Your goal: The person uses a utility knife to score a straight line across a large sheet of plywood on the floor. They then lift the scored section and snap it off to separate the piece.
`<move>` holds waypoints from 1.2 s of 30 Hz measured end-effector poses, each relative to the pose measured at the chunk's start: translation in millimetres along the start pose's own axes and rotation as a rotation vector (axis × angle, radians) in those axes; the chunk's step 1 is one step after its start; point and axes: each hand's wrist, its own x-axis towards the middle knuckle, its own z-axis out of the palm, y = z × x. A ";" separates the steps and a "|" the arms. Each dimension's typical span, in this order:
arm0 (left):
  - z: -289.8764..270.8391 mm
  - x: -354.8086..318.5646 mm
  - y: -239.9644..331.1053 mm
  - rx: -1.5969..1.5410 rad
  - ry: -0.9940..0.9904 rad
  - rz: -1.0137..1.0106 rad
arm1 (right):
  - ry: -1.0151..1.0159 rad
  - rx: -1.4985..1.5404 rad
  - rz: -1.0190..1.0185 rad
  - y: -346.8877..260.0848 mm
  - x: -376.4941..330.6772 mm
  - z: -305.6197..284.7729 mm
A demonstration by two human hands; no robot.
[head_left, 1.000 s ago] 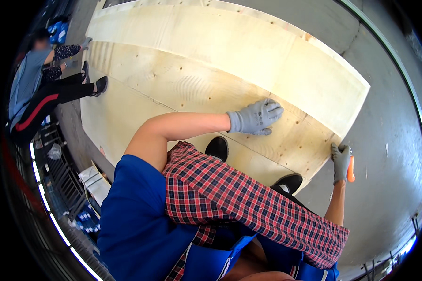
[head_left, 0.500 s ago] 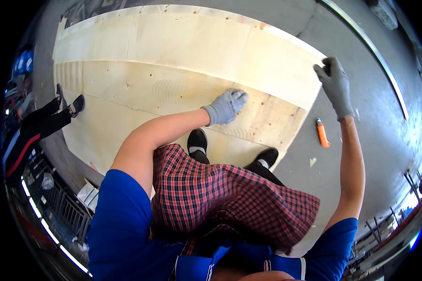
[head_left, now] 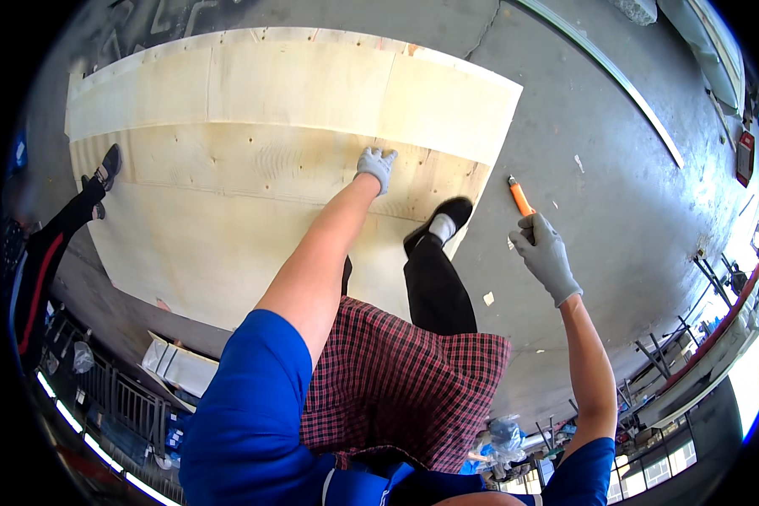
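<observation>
My left hand (head_left: pixel 376 169), in a grey glove, rests on the large pale plywood sheet (head_left: pixel 194 232) with its fingers spread. To the right, my gloved right hand (head_left: pixel 547 257) is over the grey floor beside the sheet, thumb apart from partly bent fingers. Just past its fingertips lies an orange utility knife (head_left: pixel 519 196), its blade end pointing away from me. The fingers cover the knife's near end in this view, and no grip on it shows. One of my black shoes (head_left: pixel 439 224) stands on the sheet's right part.
At the far left another person's shoe (head_left: pixel 108 167) is at the sheet's edge. A long metal strip (head_left: pixel 603 67) lies on the floor at the upper right. Small scraps (head_left: pixel 489 298) are scattered near the knife. Metal racks (head_left: pixel 114 392) stand at the lower left.
My right hand has come down and nearer to me, from the sheet's corner to the knife. My left hand still rests on the sheet, fingers now more spread. The view has shifted.
</observation>
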 end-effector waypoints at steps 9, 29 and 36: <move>3.6 9.7 -18.6 -0.139 0.063 0.062 | 0.097 -0.033 -0.132 30.5 196.3 43.1; -170.8 84.5 -121.6 -0.219 0.568 -0.297 | 0.242 -0.322 -0.295 5.4 353.3 23.1; -180.1 88.5 -137.0 -0.294 0.506 -0.254 | 0.173 -0.424 -0.242 -8.7 352.8 19.3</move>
